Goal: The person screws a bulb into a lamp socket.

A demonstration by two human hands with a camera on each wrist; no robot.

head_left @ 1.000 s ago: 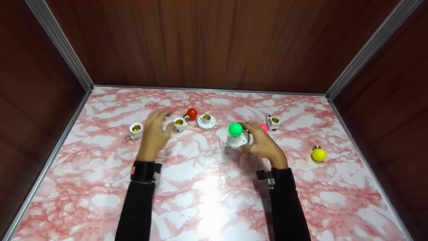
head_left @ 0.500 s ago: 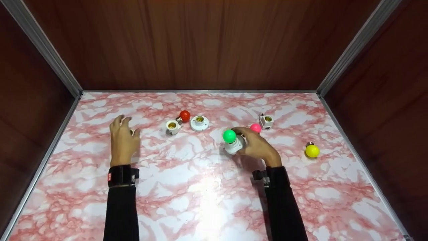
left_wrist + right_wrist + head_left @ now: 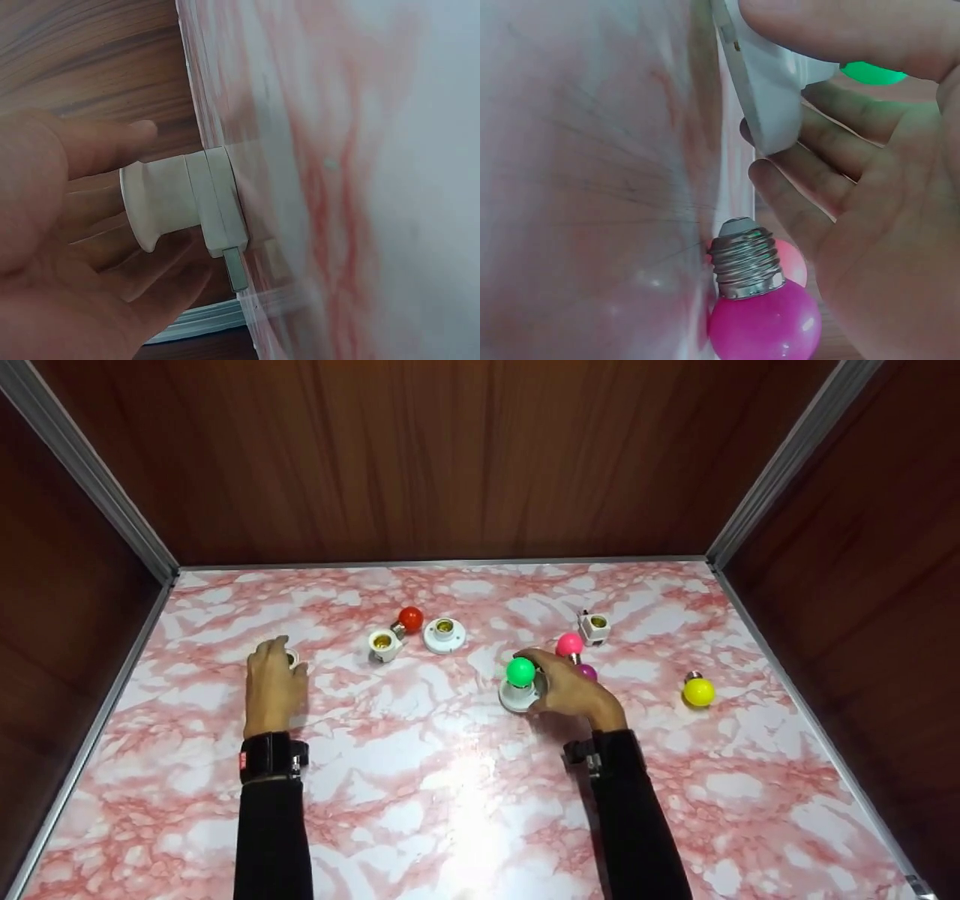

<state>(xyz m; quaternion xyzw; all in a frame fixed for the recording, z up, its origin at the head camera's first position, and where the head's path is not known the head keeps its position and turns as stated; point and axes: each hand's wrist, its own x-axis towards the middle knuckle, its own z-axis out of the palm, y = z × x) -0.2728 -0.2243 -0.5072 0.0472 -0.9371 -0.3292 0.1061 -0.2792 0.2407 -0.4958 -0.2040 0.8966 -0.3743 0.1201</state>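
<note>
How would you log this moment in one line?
left hand: around socket; right hand: holds base, green bulb in it; purple bulb: lying by right hand; yellow bulb: loose

You're inside a boxed-in booth (image 3: 645, 457), closer to a lab station than a home: dark wood-grain back panel (image 3: 420, 465) straight ahead, left panel (image 3: 52, 540) and right panel (image 3: 855, 547) on your flanks, grey metal strips (image 3: 793, 457) running up the corners! Below, a pink-and-white marbled bench (image 3: 420, 780), gleaming bright, with coloured bulbs (image 3: 520, 673) and lamp sockets (image 3: 382, 645) spread across. And black wrist bands (image 3: 266, 757) on you! What lies beyond it all, you can't tell from here.
</note>
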